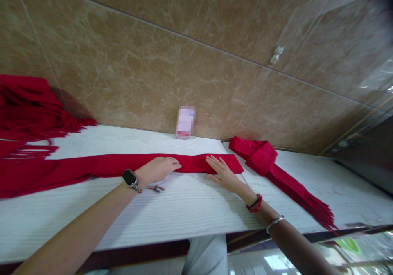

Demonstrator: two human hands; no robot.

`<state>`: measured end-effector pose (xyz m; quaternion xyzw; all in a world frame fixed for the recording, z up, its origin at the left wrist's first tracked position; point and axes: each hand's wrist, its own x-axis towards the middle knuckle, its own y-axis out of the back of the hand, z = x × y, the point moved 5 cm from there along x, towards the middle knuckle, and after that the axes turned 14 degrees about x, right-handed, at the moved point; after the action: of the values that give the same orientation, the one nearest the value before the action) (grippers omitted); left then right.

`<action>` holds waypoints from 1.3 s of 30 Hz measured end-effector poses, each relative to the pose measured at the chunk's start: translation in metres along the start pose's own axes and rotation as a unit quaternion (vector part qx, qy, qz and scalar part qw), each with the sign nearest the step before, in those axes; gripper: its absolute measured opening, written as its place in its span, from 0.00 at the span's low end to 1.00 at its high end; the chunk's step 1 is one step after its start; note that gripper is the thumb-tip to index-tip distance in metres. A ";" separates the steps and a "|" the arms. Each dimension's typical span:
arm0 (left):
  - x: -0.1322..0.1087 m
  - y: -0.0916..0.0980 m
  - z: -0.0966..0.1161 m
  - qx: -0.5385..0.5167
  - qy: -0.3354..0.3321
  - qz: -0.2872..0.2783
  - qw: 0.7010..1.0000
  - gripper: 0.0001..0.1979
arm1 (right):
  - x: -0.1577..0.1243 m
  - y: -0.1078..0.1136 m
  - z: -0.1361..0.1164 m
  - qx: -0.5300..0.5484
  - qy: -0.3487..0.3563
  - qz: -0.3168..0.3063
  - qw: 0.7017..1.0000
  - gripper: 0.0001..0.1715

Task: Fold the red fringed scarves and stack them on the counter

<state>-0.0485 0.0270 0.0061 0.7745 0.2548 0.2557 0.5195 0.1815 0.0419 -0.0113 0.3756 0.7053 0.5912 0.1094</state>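
Observation:
A long red scarf [113,164] lies folded into a narrow band along the white table, its right end squared off. My left hand [158,169] rests on the middle of the band, fingers bent and held together, closed on the cloth. The thumb is mostly hidden. Close to the scarf's right end, my right hand [222,174] lies flat and open, its fingers spread over the fabric and the near edge. Further right is another red scarf [260,158], folded over at its top, with a fringed tail slanting toward the table's front edge.
A heap of red fringed scarves [27,103] sits at the left against the brown marbled wall [138,70]. A small blurred pale packet [185,121] leans on that wall. The white tabletop [172,213] has a seam near its right part. A green object [350,245] shows below right.

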 end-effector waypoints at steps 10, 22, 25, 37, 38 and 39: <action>0.024 -0.003 0.022 0.012 0.019 0.040 0.999 0.24 | -0.009 -0.002 0.019 -0.021 -0.041 -0.041 0.998 0.30; 0.008 -0.021 0.004 -0.080 0.090 -0.020 0.993 0.22 | 0.019 0.017 0.002 -0.103 -0.065 -0.015 0.992 0.29; 0.007 -0.028 0.001 -0.065 0.132 -0.056 0.988 0.24 | 0.033 0.007 -0.003 -0.115 -0.054 -0.029 0.991 0.28; -0.012 -0.015 -0.017 -0.084 0.114 -0.116 0.983 0.33 | 0.037 0.001 -0.015 -0.115 0.006 -0.041 0.993 0.26; -0.014 -0.017 -0.021 -0.092 0.121 -0.130 0.980 0.35 | 0.042 0.001 -0.024 -0.109 0.020 -0.037 0.993 0.27; -0.016 -0.019 -0.023 -0.100 0.125 -0.143 0.977 0.36 | 0.048 -0.001 -0.033 -0.100 0.034 -0.037 0.994 0.28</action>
<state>-0.0775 0.0382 -0.0064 0.6359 0.3988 0.2978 0.5898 0.1282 0.0486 0.0111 0.3164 0.6591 0.6668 0.1442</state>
